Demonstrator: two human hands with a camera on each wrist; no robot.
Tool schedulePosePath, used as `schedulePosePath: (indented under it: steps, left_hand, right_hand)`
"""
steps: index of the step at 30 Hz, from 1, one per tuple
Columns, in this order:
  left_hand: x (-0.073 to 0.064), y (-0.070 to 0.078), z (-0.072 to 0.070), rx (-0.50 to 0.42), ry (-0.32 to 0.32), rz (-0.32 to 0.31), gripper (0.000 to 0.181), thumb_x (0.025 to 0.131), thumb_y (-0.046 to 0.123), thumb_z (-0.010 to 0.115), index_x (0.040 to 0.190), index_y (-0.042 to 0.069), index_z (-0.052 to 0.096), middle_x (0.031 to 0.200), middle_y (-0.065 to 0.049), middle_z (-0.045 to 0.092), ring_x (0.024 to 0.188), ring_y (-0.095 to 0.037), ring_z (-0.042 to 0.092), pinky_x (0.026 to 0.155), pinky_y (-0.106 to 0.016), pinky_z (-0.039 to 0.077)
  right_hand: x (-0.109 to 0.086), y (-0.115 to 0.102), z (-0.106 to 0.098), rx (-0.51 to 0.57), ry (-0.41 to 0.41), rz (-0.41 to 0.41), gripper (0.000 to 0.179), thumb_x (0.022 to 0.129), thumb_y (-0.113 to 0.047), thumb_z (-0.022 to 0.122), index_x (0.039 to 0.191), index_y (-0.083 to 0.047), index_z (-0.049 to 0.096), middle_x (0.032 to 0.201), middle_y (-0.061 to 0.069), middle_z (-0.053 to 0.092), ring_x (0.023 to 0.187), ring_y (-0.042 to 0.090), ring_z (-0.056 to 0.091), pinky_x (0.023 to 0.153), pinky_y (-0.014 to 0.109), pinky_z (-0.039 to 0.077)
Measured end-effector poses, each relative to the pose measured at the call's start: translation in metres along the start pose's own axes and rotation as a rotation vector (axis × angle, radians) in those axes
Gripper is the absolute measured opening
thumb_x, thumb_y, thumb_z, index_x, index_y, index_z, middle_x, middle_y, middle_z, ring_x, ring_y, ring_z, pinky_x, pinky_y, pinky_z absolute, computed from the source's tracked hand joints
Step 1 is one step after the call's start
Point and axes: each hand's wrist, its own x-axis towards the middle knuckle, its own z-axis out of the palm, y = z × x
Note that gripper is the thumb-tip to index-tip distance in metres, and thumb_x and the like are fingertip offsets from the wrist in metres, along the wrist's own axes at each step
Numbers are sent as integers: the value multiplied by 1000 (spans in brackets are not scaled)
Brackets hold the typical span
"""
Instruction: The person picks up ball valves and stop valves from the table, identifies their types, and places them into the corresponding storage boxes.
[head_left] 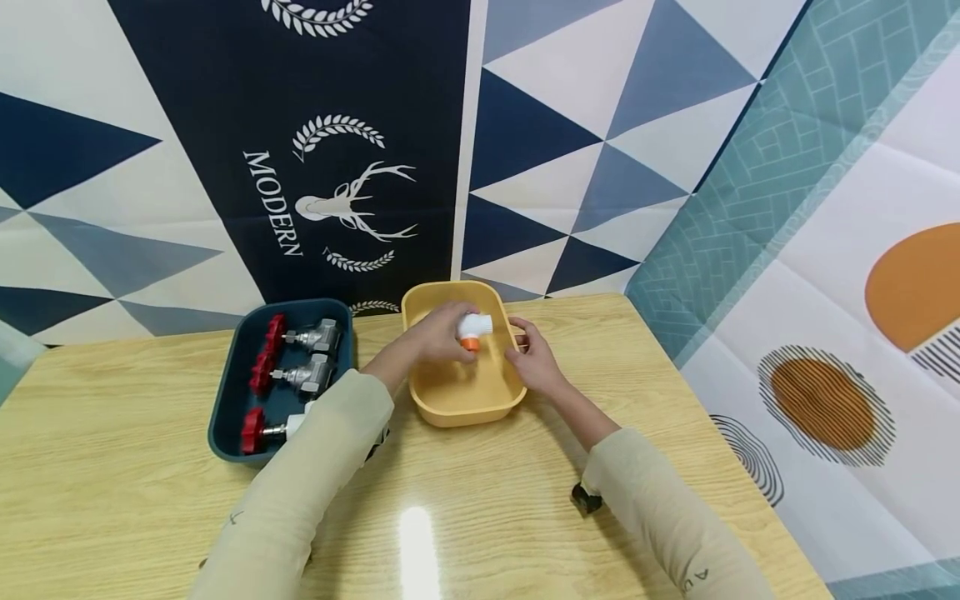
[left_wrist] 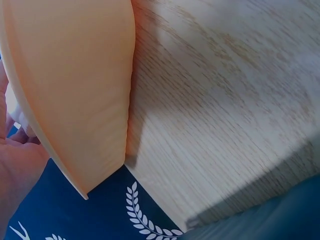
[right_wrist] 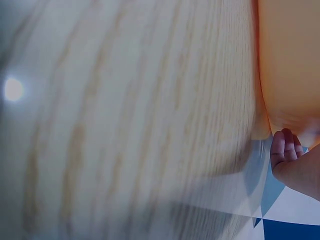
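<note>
Over the yellow bin (head_left: 457,387), my left hand (head_left: 441,335) holds a white plastic pipe fitting with an orange end (head_left: 477,325). That hand hides part of the fitting. On the bin's right side, my right hand (head_left: 537,360) grips the rim, thumb at the edge and fingers along the outer wall. In the right wrist view, the curled fingers (right_wrist: 287,147) lie against the outside of the bin. The left wrist view has the left hand (left_wrist: 20,160) mostly behind the bin's wall (left_wrist: 75,100), with a bit of white fitting showing.
A dark teal bin (head_left: 223,408) stands to the left on the wooden table (head_left: 112,467). Inside it lie metal valves (head_left: 309,375) with red handles (head_left: 262,371) and a white-bodied one, partly hidden by the left sleeve. A patterned wall covering (head_left: 540,167) rises behind the table.
</note>
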Motion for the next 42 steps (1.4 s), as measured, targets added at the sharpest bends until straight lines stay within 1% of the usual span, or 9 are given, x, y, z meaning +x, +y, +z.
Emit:
schedulePosePath:
  steps: [6,9,16,25,30,35,38,42]
  left_hand:
    - [2,0,2,3,-10,11,71,68,15,79,130,4,46,122,-13,52,109,-26,48,99,-36,40]
    - [3,0,4,5,-18,3,71,67,15,79,130,5,46,123,-13,52,110,-26,48,100,-37,39]
    - [4,-1,6,14,-29,-8,71,68,15,79,130,4,46,122,-13,52,110,-26,48,100,-37,39]
    - [6,-5,8,41,-39,-23,69,68,15,78,129,3,48,119,-14,55,106,-26,49,96,-36,40]
    - [7,-7,9,65,-49,-38,69,69,17,79,129,4,48,119,-14,55,106,-26,50,96,-37,41]
    - [8,-8,10,82,-65,-45,68,69,18,79,129,5,50,116,-14,57,103,-26,50,93,-37,41]
    - [8,-8,11,88,-69,-65,69,69,18,79,130,7,50,116,-15,54,101,-26,50,92,-36,41]
    - [8,-8,13,104,-53,-76,71,67,20,80,130,9,50,116,-15,50,99,-26,51,89,-35,42]
  right_hand:
    - [-1,-2,0,17,-8,11,55,90,2,47,143,-5,33,117,28,51,82,14,48,69,26,47]
    - [0,-1,0,19,-16,11,56,90,2,47,144,-4,31,117,28,51,82,14,49,69,26,47]
    - [0,-2,2,5,-1,4,54,89,3,47,141,-5,35,113,26,53,81,15,51,68,25,49]
    - [0,0,2,6,-9,15,55,89,2,47,142,-6,34,116,26,53,84,17,50,70,27,49]
    - [0,1,1,-2,-5,9,55,89,2,47,142,-5,34,116,27,53,84,17,50,68,25,48]
    - [0,2,1,-13,-3,14,55,89,1,48,141,-6,35,115,26,53,84,17,49,67,22,46]
    - [0,1,1,-11,-2,19,55,89,2,48,141,-6,35,114,26,53,83,17,49,67,23,46]
    - [-1,0,0,-3,-5,18,54,89,2,48,141,-6,35,114,26,53,82,17,50,67,23,47]
